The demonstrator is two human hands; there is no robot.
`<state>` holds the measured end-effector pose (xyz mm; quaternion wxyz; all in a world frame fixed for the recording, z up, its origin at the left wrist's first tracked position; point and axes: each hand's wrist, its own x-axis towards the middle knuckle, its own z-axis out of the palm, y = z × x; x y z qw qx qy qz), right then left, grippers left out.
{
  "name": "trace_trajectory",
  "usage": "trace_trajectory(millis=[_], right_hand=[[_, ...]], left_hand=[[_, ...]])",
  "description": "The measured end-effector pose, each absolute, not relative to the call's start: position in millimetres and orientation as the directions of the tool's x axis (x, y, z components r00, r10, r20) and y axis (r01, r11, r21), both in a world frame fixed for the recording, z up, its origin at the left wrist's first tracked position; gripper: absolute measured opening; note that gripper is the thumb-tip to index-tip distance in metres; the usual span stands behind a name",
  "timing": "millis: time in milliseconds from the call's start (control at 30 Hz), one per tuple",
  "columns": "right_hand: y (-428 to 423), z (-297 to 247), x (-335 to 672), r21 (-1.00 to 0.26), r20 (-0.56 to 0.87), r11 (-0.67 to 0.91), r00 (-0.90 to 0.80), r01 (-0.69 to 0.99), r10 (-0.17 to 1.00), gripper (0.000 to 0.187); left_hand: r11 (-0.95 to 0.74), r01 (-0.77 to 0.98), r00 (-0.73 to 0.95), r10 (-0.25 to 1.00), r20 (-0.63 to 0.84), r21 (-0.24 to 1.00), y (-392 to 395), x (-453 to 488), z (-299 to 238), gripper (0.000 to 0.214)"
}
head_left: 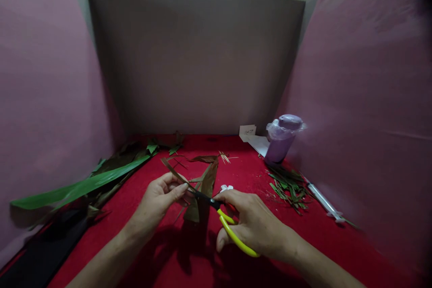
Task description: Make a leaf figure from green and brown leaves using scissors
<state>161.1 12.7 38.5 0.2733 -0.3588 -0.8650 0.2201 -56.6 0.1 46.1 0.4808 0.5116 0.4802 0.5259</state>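
Note:
My left hand (167,193) pinches a narrow brown dried leaf strip (172,168) between thumb and fingers, its free end pointing up and left. In my right hand (253,220) are scissors (232,234) with yellow handles and dark blades. The blades reach left to the strip, close to my left fingertips. Whether they touch the strip I cannot tell. Behind and below the blades, broad brown dried leaves (209,177) lie on the red cloth (135,261). A small white piece (227,187) shows just behind my right hand.
Several toothpicks (225,158) lie farther back. At left are a long green leaf (84,186) and a black item (43,252). To the right stand a purple container (280,144), green leaf scraps (290,189), a syringe (324,202) and white cards (248,131). Pink walls (364,99) flank both sides.

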Motion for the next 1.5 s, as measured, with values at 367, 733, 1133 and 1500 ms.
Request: trace_trajectory(millis=[367, 733, 1133, 1500], right_hand=[[10, 30, 156, -0.617, 0.359, 0.650, -0.576, 0.444, 0.734, 0.051], [12, 24, 156, -0.627, 0.380, 0.648, -0.555, 0.434, 0.740, 0.051], [13, 21, 156, -0.612, 0.403, 0.661, -0.547, 0.435, 0.733, 0.051], [12, 19, 157, -0.558, 0.400, 0.672, -0.553, 0.487, 0.731, 0.052]], left_hand=[[-0.068, -0.090, -0.026, 0.997, 0.066, 0.994, 0, -57, 40, 0.012], [-0.038, -0.104, 0.005, 0.999, 0.039, 0.994, -1, -58, 38, 0.013], [0.003, -0.146, 0.016, 1.000, 0.000, 0.989, -1, -55, 39, 0.015], [0.042, -0.205, 0.029, 0.999, -0.037, 0.978, -2, -54, 40, 0.014]])
